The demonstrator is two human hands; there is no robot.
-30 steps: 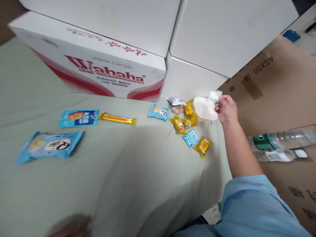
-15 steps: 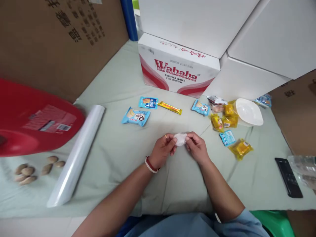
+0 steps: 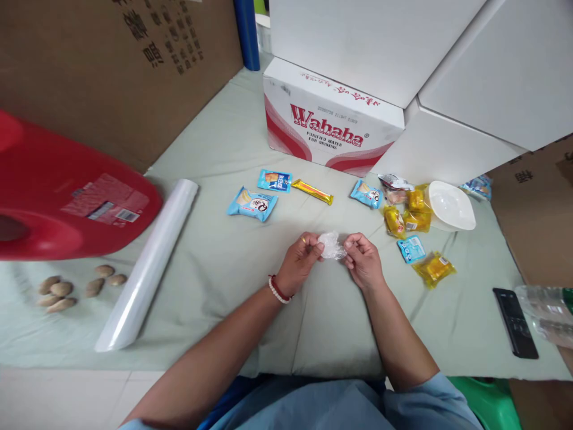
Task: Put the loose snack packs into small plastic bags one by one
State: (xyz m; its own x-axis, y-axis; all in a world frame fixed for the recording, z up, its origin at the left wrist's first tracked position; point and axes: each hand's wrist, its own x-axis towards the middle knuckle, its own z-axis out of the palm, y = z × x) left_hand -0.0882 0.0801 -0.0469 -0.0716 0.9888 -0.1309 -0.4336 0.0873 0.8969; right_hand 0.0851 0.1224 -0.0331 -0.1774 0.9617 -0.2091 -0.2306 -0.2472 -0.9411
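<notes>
Between my hands is a small white, crinkled clear plastic wrapper (image 3: 332, 245), held just above the cloth. My left hand (image 3: 299, 260) pinches its left side between thumb and fingers. My right hand (image 3: 363, 260) pinches the thin right end. Whether something lies inside the plastic I cannot tell. Beyond my hands lie a blue snack packet (image 3: 253, 204), a smaller blue packet (image 3: 274, 180), a yellow stick packet (image 3: 312, 192) and another blue snack packet (image 3: 366, 194).
Yellow-wrapped snacks (image 3: 394, 221) lie beside a white bowl (image 3: 452, 206) on the right. A black phone (image 3: 515, 323) and clear bottles (image 3: 539, 301) sit farther right. Leftward are a roll of plastic film (image 3: 150, 266), several nuts (image 3: 60, 289) and a red jug (image 3: 89, 197). A Wahaha box (image 3: 333, 119) stands behind.
My right hand has moved slightly away from my left, and the plastic between them now looks more stretched and crinkled. The camera view has shifted a little.
</notes>
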